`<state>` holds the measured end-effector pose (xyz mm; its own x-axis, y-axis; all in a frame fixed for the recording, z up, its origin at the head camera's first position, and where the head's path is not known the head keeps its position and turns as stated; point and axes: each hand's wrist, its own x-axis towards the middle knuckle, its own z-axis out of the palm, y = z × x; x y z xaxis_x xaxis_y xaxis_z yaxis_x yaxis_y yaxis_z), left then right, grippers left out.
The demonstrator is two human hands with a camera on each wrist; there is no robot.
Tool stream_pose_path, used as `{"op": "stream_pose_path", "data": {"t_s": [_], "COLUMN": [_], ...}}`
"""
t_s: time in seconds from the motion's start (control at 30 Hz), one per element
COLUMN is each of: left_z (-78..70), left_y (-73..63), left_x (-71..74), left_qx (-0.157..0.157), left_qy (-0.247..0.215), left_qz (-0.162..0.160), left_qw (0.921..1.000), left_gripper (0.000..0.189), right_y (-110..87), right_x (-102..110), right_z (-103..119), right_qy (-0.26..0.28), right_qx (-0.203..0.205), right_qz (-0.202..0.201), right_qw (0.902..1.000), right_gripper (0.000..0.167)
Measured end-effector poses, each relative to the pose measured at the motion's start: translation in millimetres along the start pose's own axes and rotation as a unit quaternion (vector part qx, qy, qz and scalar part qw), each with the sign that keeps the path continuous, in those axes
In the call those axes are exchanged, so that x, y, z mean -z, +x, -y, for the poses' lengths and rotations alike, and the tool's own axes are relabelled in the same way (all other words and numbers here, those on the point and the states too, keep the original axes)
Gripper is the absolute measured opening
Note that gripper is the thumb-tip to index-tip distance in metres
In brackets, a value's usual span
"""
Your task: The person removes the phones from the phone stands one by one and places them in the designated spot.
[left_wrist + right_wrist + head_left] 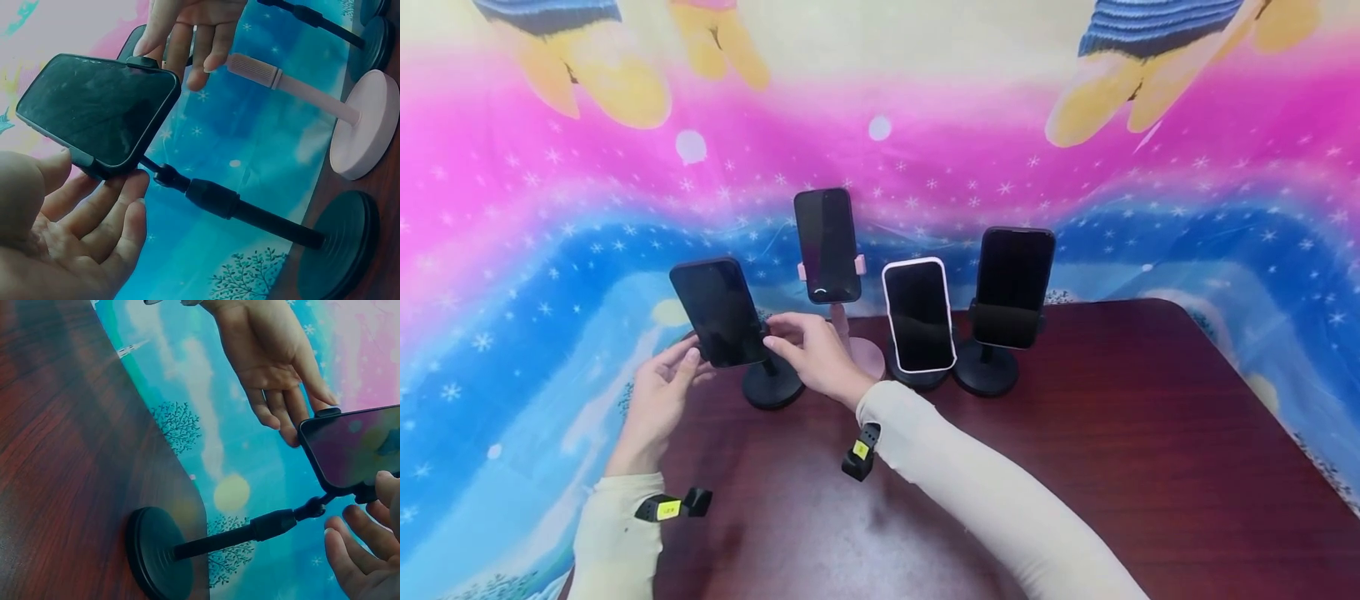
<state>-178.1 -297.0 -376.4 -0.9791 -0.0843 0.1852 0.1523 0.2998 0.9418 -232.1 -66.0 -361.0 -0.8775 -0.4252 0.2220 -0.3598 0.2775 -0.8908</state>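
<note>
A black smartphone [718, 312] sits tilted in the clamp of a black phone stand [772, 385] at the left end of the row. My left hand [658, 400] pinches the clamp's left side, thumb in front and fingers behind. At the other side, the thumb and fingers of my right hand [820, 358] grip the opposite clamp jaw. In the left wrist view the phone's dark screen [100, 106] faces the camera, and a jointed pole [212, 199] runs down to the round base. The right wrist view shows colored reflections on that phone [356, 450].
A pink stand [867, 358] holding another phone [827, 246] is just right of my right hand. Beyond it stand a white-edged phone [919, 317] and a black phone [1017, 287], both on black stands. A patterned cloth [925, 150] hangs behind the dark wooden table [1112, 417].
</note>
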Motion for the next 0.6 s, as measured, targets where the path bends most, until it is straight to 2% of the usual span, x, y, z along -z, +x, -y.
{"op": "stream_pose_path", "data": {"t_s": [0.3,0.6], "left_z": [-1.5,-0.2], "left_y": [-0.1,-0.4], "left_x": [1.3,-1.4], "left_qx": [0.028,0.014], "left_qy": [0.047,0.04], "left_qz": [-0.004,-0.015], "left_qw": [0.9985,0.999], "left_gripper": [0.057,0.056], "right_y": [0.2,0.1], "right_x": [-4.4,-6.0], "right_z": [2.1,3.6], "right_qy": [-0.007,-0.024], "right_qx": [-0.015,-0.016], "right_qz": [-0.001,-0.004], "right_qw": [0.9999,0.9996], "right_gripper": [0.04,0.041]}}
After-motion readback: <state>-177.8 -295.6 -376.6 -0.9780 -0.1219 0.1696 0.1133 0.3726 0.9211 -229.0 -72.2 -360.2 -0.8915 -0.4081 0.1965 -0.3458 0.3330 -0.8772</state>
